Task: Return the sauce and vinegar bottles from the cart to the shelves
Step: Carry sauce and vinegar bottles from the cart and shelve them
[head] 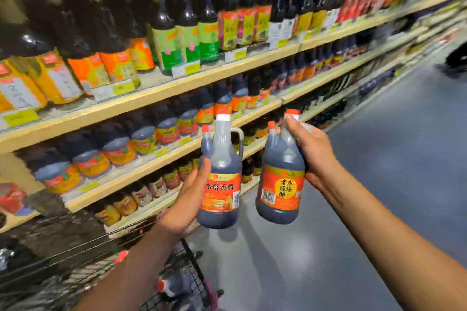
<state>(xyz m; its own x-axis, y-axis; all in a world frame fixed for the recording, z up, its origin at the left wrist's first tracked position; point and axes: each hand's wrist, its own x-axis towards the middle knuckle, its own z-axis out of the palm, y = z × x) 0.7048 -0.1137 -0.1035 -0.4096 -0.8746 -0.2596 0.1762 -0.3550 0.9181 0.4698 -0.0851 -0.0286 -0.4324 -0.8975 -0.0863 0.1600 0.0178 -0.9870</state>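
Observation:
My left hand point(188, 199) grips a dark vinegar bottle point(221, 179) from the left side, fingers curled behind its red and orange label. A smaller red-capped bottle point(206, 142) stands attached beside its neck. My right hand point(309, 149) holds a second dark vinegar bottle point(281, 184) by its neck and handle; this bottle also carries a small red-capped bottle point(271, 131). Both bottles are upright in the air in front of the shelves point(161, 88). The wire cart point(187, 283) sits below my arms, with a red-capped bottle point(174, 286) lying in it.
Several shelf rows on the left hold dark sauce and vinegar bottles with orange, yellow and green labels, and yellow price tags line the edges. The grey aisle floor point(394, 184) stretches to the right. A dark shape point(456, 60) shows at the far right.

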